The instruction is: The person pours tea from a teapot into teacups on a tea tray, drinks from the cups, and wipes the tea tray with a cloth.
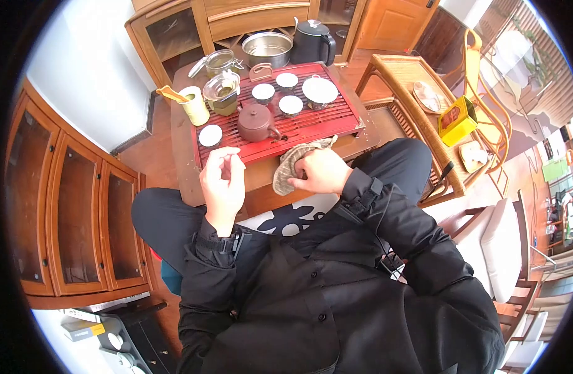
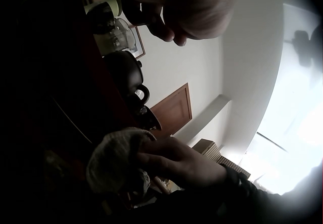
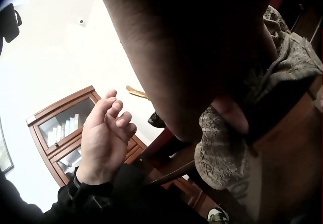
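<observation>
A folded grey-brown towel (image 1: 287, 172) is gripped by my right hand (image 1: 326, 171) at the front edge of the tea table. In the right wrist view, the towel (image 3: 219, 151) hangs on both sides of that hand. My left hand (image 1: 223, 186) is raised to the left of it, palm up and fingers loosely bent, holding nothing. Just beyond both hands, a brown clay teapot (image 1: 254, 122) stands on a red slatted tea tray (image 1: 243, 154). A white cup (image 1: 210, 135) sits at the tray's near left corner, and several more stand behind the teapot.
Behind the tray are a black kettle (image 1: 312, 43), a steel basin (image 1: 266, 50) and a glass jar (image 1: 220, 61). A pale yellow holder (image 1: 195, 107) with wooden tools stands left. At right, a rattan cart (image 1: 403, 103) carries a yellow tin (image 1: 458, 121). Wooden cabinets (image 1: 81, 218) line the left.
</observation>
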`<move>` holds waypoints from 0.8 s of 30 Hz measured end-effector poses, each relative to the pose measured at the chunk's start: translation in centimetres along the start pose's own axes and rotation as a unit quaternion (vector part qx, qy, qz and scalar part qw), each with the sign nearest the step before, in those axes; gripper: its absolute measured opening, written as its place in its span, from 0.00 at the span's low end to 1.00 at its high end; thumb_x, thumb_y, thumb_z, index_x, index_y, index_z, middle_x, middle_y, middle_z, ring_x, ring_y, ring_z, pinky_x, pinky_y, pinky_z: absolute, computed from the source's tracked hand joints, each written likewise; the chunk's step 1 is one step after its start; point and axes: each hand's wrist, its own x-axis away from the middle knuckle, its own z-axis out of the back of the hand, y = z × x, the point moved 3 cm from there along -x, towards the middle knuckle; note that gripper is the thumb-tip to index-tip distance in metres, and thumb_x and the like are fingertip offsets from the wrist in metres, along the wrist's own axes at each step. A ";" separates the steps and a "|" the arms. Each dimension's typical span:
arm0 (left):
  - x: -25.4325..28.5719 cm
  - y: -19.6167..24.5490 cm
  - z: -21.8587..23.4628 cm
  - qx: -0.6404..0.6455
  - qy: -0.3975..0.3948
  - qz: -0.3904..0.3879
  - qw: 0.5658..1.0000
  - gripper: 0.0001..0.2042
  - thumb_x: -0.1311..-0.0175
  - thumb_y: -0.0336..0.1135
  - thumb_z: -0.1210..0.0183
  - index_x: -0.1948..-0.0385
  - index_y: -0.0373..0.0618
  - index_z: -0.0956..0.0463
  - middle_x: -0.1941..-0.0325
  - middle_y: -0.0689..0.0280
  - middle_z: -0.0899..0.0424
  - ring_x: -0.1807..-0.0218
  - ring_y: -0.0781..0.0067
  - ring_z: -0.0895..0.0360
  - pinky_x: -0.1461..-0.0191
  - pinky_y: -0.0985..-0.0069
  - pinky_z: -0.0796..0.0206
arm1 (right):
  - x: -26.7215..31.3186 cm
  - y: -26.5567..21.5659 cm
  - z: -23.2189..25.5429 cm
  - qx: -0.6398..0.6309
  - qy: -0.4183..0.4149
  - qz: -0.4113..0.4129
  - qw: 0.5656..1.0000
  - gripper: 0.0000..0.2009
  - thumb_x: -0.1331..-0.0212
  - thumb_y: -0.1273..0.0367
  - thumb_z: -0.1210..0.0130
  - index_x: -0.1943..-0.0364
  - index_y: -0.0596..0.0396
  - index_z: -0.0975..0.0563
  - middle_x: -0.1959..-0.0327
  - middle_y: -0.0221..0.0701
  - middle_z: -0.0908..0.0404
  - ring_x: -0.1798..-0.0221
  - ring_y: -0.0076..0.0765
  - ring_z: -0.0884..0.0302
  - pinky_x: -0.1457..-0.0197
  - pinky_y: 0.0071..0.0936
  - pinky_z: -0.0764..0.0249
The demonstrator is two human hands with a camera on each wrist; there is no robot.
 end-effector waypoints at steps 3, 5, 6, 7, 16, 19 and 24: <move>0.0 0.1 0.0 0.000 -0.003 0.009 1.000 0.04 0.29 0.24 0.43 0.58 0.39 0.23 0.74 0.72 0.22 0.73 0.87 0.28 0.68 0.84 0.35 | -0.5 -0.5 -0.6 -0.005 -0.001 0.007 1.000 0.22 0.46 0.48 0.37 0.79 0.55 0.18 0.78 0.40 0.17 0.70 0.48 0.16 0.60 0.43 0.21; 0.0 0.2 0.0 0.000 -0.004 0.015 1.000 0.04 0.29 0.24 0.43 0.58 0.39 0.23 0.74 0.72 0.22 0.73 0.87 0.27 0.68 0.84 0.35 | -0.7 -1.0 -0.7 -0.013 0.002 0.004 1.000 0.21 0.47 0.50 0.35 0.79 0.55 0.18 0.79 0.41 0.18 0.70 0.49 0.16 0.61 0.44 0.21; 0.1 0.3 0.0 -0.001 -0.004 0.012 1.000 0.04 0.29 0.24 0.44 0.58 0.39 0.23 0.74 0.72 0.22 0.73 0.87 0.27 0.68 0.84 0.35 | -0.9 -1.2 -1.1 -0.013 0.002 0.005 1.000 0.21 0.47 0.50 0.35 0.79 0.55 0.18 0.79 0.41 0.18 0.70 0.49 0.16 0.61 0.44 0.21; 0.0 0.4 0.0 -0.001 -0.004 0.009 1.000 0.04 0.29 0.24 0.44 0.57 0.39 0.23 0.74 0.72 0.22 0.72 0.87 0.27 0.67 0.84 0.35 | -1.1 -1.1 -1.5 0.009 0.026 -0.006 1.000 0.20 0.47 0.51 0.34 0.78 0.56 0.18 0.78 0.41 0.18 0.70 0.50 0.16 0.61 0.43 0.21; 0.3 0.2 0.1 0.003 -0.017 0.019 1.000 0.04 0.29 0.24 0.44 0.57 0.38 0.23 0.74 0.72 0.22 0.72 0.86 0.27 0.67 0.84 0.34 | 1.2 1.8 -1.0 -0.018 0.100 -0.066 0.993 0.13 0.46 0.62 0.35 0.74 0.57 0.23 0.76 0.43 0.20 0.69 0.54 0.18 0.62 0.46 0.23; 0.3 0.6 -0.1 0.015 -0.020 0.017 1.000 0.04 0.29 0.24 0.44 0.57 0.38 0.23 0.74 0.72 0.22 0.73 0.87 0.27 0.68 0.84 0.35 | 2.4 3.8 0.1 -0.022 0.115 -0.103 0.988 0.07 0.46 0.67 0.40 0.73 0.56 0.24 0.76 0.45 0.21 0.68 0.57 0.19 0.62 0.47 0.23; 0.3 0.5 -0.3 0.005 -0.019 0.006 1.000 0.04 0.30 0.23 0.44 0.57 0.39 0.23 0.74 0.72 0.22 0.73 0.87 0.27 0.69 0.85 0.35 | 4.5 8.3 1.5 0.001 0.135 -0.163 0.977 0.05 0.46 0.71 0.44 0.73 0.59 0.25 0.75 0.48 0.21 0.67 0.60 0.19 0.62 0.49 0.24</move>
